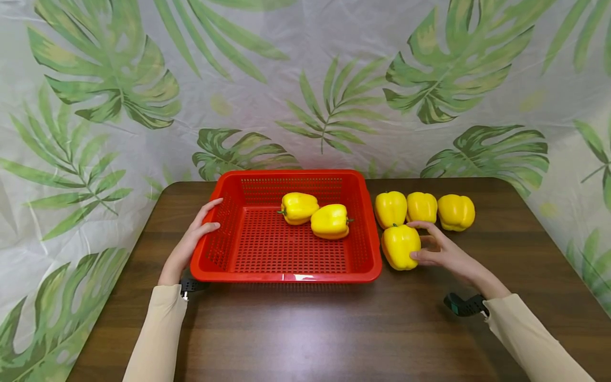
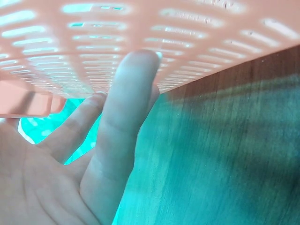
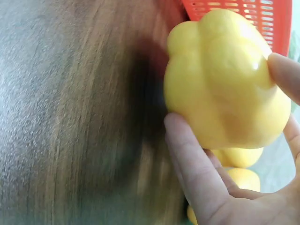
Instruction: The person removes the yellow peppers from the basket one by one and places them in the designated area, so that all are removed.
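Observation:
A red perforated basket (image 1: 291, 277) stands on the wooden table with two yellow bell peppers in it, one pepper (image 1: 299, 208) behind the other pepper (image 1: 330, 222). My left hand (image 1: 193, 239) holds its left rim; in the left wrist view, fingers (image 2: 119, 117) lie against the slotted outer wall. Just right of the basket, my right hand (image 1: 446, 253) grips another yellow bell pepper (image 1: 401, 247) between thumb and fingers. The right wrist view shows this bell pepper (image 3: 225, 84) close up, bottom end toward the camera.
Behind the gripped pepper, three more yellow bell peppers stand in a row: a left one (image 1: 391, 209), a middle one (image 1: 422, 207) and a right one (image 1: 456, 212). A leaf-patterned cloth (image 1: 334, 143) hangs along the back edge of the brown table (image 1: 296, 334).

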A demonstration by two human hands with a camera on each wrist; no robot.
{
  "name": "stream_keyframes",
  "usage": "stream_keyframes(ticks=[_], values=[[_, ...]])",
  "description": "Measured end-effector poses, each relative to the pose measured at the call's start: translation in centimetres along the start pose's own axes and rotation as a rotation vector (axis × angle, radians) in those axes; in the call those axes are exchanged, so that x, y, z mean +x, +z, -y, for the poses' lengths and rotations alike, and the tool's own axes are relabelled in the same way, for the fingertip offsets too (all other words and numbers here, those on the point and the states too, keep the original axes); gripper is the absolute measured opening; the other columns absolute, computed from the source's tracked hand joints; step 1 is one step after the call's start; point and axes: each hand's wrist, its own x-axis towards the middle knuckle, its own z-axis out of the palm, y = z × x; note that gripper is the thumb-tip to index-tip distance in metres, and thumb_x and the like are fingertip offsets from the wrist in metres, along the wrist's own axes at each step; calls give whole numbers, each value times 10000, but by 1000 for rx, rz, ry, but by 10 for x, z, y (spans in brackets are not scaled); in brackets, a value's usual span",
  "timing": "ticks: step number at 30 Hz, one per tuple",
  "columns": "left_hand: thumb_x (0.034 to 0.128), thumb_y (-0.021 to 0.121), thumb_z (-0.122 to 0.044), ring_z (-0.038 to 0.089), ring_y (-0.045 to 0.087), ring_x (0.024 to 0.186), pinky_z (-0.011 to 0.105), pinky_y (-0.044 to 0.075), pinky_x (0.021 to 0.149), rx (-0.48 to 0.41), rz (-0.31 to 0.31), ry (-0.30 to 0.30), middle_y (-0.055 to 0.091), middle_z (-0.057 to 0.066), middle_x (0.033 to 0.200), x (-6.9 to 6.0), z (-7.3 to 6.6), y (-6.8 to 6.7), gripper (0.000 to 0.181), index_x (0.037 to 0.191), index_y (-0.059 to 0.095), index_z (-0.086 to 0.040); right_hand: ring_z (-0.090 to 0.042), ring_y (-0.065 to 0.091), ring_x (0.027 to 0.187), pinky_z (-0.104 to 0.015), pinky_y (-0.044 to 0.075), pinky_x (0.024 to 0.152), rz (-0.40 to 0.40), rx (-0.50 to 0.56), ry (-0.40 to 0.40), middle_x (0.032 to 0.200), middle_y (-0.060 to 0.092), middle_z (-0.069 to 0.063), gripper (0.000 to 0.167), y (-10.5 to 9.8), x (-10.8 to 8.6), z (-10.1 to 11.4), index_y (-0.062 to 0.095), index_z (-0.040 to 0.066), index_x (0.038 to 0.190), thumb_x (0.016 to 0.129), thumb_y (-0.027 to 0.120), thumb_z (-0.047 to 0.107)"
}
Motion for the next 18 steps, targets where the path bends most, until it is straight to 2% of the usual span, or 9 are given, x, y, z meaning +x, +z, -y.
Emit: stream_keyframes(ticks=[6,12,15,18], values=[[1007,389,-155,353,463,1127,393,518,831,-10,-1,9,244,156,1444,0,0,1,555,1513,201,-282,-458,276,1280,-263,495,842,-6,-29,-6,1449,221,-265,623,-1,-1,-4,276,126,1422,917,640,143],[1007,388,-156,358,459,1131,394,517,831,-11,0,3,241,153,1446,0,0,1,556,1513,197,-284,-459,286,1278,-243,484,836,-14,-45,1,1446,234,-271,631,-1,-1,-3,266,109,1424,918,640,147],[1008,389,-158,363,452,1137,391,515,834,-10,-1,-1,239,150,1449,0,0,1,556,1514,198,-285,-471,267,1289,-264,480,847,-15,-54,0,1455,220,-278,635,-1,-1,-2,256,95,1430,921,633,141],[1009,389,-162,364,454,1138,391,515,836,-9,-2,-4,240,146,1450,0,0,1,553,1514,199,-288,-470,259,1299,-359,469,890,-18,-74,0,1464,218,-265,636,-2,-2,-2,256,98,1435,923,629,145]])
